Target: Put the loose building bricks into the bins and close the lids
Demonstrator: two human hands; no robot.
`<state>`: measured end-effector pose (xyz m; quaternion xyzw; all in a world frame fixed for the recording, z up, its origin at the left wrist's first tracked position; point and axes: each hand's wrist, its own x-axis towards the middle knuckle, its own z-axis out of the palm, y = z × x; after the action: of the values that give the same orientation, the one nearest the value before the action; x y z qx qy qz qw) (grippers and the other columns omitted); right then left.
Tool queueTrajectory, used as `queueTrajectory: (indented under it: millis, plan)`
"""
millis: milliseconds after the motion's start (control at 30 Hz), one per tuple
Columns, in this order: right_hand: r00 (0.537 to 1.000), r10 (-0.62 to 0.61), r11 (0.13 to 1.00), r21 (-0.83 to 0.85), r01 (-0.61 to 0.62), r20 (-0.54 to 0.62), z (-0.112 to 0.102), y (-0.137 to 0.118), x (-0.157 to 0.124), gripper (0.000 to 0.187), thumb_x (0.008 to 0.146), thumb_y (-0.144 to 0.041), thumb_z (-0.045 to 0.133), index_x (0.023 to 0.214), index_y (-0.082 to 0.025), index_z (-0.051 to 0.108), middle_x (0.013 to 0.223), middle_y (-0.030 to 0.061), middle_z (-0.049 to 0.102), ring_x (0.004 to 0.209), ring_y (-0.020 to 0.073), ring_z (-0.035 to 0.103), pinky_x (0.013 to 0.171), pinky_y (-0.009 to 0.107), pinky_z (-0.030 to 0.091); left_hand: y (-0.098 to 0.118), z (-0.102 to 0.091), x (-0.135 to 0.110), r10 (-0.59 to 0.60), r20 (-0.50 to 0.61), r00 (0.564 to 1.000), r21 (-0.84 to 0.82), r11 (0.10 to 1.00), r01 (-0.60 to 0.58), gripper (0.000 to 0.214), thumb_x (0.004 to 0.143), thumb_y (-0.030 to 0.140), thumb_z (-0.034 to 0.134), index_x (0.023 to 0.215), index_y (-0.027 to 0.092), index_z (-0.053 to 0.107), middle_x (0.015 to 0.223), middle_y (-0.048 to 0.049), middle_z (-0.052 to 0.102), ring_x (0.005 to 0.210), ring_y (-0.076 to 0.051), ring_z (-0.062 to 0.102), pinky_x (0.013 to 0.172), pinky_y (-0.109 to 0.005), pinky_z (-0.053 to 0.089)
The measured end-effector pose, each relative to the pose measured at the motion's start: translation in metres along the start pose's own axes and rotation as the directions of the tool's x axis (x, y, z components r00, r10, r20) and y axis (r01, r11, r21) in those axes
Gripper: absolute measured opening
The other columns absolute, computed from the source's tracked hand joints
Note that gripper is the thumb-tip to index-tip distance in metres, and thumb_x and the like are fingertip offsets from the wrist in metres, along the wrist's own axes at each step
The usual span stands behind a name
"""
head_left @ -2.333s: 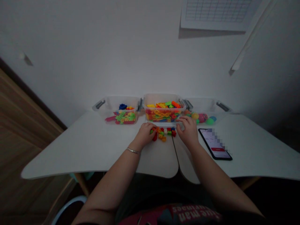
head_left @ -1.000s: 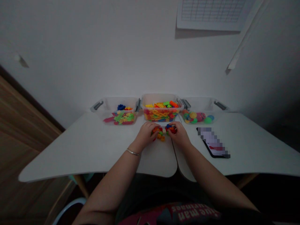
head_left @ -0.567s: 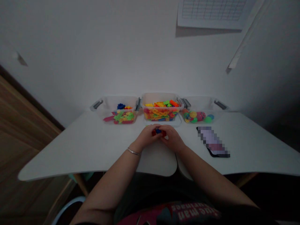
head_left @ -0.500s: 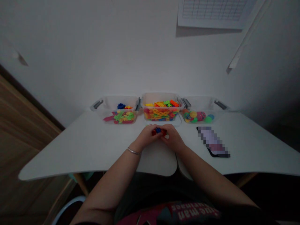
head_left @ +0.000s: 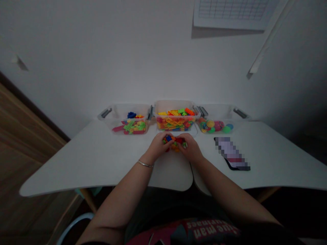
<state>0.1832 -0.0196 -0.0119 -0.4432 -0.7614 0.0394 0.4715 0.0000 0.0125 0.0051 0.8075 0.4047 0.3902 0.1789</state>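
A small heap of coloured plastic blocks point(head_left: 173, 142) lies on the white table point(head_left: 102, 160) just in front of the middle bin. My left hand point(head_left: 157, 147) cups the heap from the left, fingers curled around it. From the right, my right hand point(head_left: 190, 148) closes on the same blocks, so both hands gather them together. A thin bracelet sits on my left wrist. Part of the heap is hidden under my fingers.
Three clear plastic bins stand in a row at the back: a left bin point(head_left: 126, 117) with a few pieces, a middle bin point(head_left: 176, 119) full of blocks, a right bin point(head_left: 219, 119) with coloured balls. A phone point(head_left: 232, 153) lies to the right.
My hands came together around the scattered blocks, pushing them into a tight heap. The right hand moved left from near the right bin. Now the blocks show more between my fingers.
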Motion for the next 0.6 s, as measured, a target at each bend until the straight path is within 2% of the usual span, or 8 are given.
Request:
queueTrajectory:
  millis: [133,233,367,467,600]
  plan:
    - [0.984,0.040,0.999,-0.027,-0.045,-0.173,-0.015,0.001,0.020,0.017,0.084,-0.027,0.053,0.100,-0.020,0.057,0.099,0.0093,0.064,0.090,0.0208,0.061,0.078,0.034,0.053,-0.006,-0.002,0.002,-0.103,-0.110,0.989,0.003,0.995,0.104,0.018,0.081,0.022,0.064,0.099,0.019,0.064,0.103,-0.0069,0.069,0.098,-0.020,0.063,0.089,-0.035,0.050]
    - [0.940,0.131,0.989,-0.028,-0.147,-0.315,-0.029,0.008,0.043,0.021,0.087,-0.030,0.051,0.104,-0.020,0.056,0.107,0.0110,0.064,0.094,0.0211,0.061,0.078,0.034,0.053,-0.007,-0.005,0.002,-0.130,-0.131,0.983,0.098,0.985,0.143,0.021,0.082,0.028,0.065,0.100,0.018,0.065,0.101,-0.0080,0.069,0.096,-0.023,0.062,0.090,-0.038,0.049]
    - [0.896,0.176,0.984,0.040,-0.175,-0.408,-0.041,0.023,0.072,0.023,0.086,-0.028,0.051,0.106,-0.020,0.057,0.111,0.0100,0.065,0.095,0.0204,0.062,0.084,0.036,0.051,-0.005,-0.008,0.000,-0.150,-0.122,0.981,0.167,0.971,0.169,0.023,0.083,0.030,0.063,0.102,0.019,0.065,0.101,-0.0075,0.070,0.096,-0.023,0.062,0.089,-0.038,0.048]
    - [0.915,0.138,0.989,0.011,-0.144,-0.379,-0.041,0.031,0.085,0.017,0.084,-0.024,0.051,0.096,-0.019,0.063,0.106,0.0092,0.067,0.095,0.0206,0.062,0.087,0.038,0.050,-0.004,-0.008,0.000,-0.168,-0.101,0.981,0.218,0.958,0.187,0.023,0.082,0.029,0.065,0.103,0.020,0.065,0.102,-0.0070,0.071,0.097,-0.023,0.063,0.091,-0.038,0.046]
    - [0.968,0.072,0.981,-0.157,-0.111,-0.239,-0.035,0.030,0.088,0.020,0.084,-0.019,0.050,0.087,-0.018,0.070,0.110,0.0098,0.068,0.104,0.0224,0.062,0.098,0.039,0.046,-0.003,-0.009,0.000,-0.198,-0.093,0.976,0.282,0.935,0.216,0.024,0.081,0.028,0.066,0.104,0.022,0.066,0.102,-0.0062,0.071,0.097,-0.024,0.063,0.092,-0.040,0.044]
